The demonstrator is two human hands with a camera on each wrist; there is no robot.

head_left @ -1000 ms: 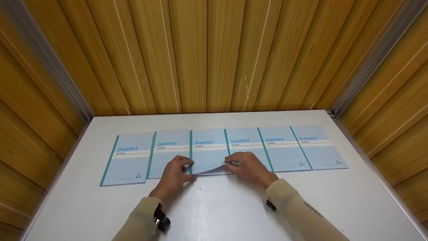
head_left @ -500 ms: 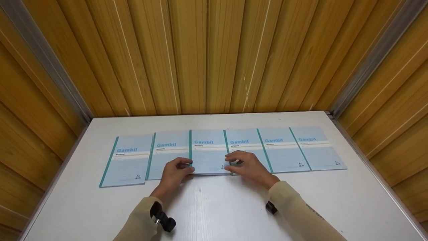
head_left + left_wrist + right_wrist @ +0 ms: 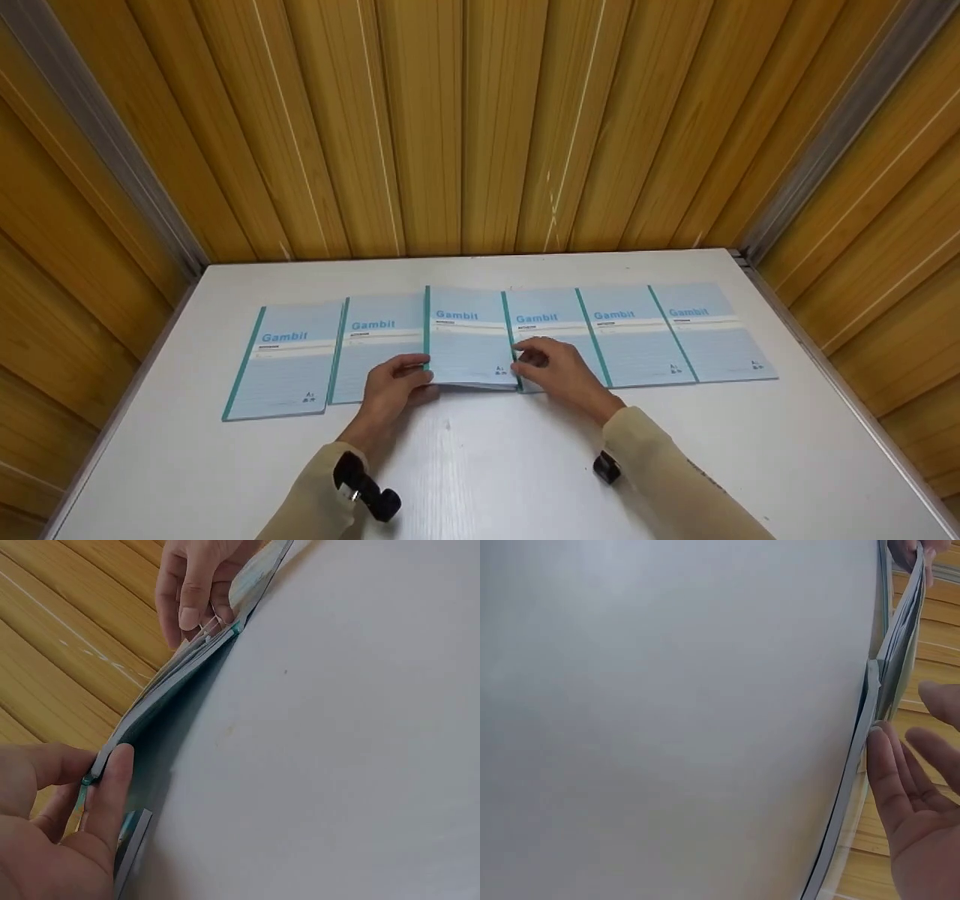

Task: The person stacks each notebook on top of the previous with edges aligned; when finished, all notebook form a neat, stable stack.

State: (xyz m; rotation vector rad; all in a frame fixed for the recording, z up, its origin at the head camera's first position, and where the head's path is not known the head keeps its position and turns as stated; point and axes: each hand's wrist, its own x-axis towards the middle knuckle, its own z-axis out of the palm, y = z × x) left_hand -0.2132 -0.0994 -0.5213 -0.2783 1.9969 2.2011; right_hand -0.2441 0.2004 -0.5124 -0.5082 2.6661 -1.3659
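Holding notebook 3 (image 3: 469, 345) (counting from the left) by its green spine (image 3: 427, 326), near the bottom corner, is the left hand (image 3: 391, 382): pinched between thumb and fingers. Notebook 3 is mid-row, its near edge raised off the table (image 3: 480, 472), with a dark gap under it in the left wrist view. Right hand (image 3: 559, 371) is at its right edge, fingers loosely bent, thumb and fingers apart, no pinch visible. Can't tell if any fingertip touches it.

Notebook 2 (image 3: 379, 349) is just left of it, notebook 4 (image 3: 555, 341) just right, partly behind the right hand. Then notebook 5 (image 3: 637, 349) and notebook 6 (image 3: 716, 341). Notebook 1 (image 3: 289, 375) is at the far left, slightly nearer the person. All "Gambit" covers up.

Tan sleeves (image 3: 660, 457), black device (image 3: 366, 487) at the left wrist. Wood-look wall (image 3: 487, 135) behind the table.
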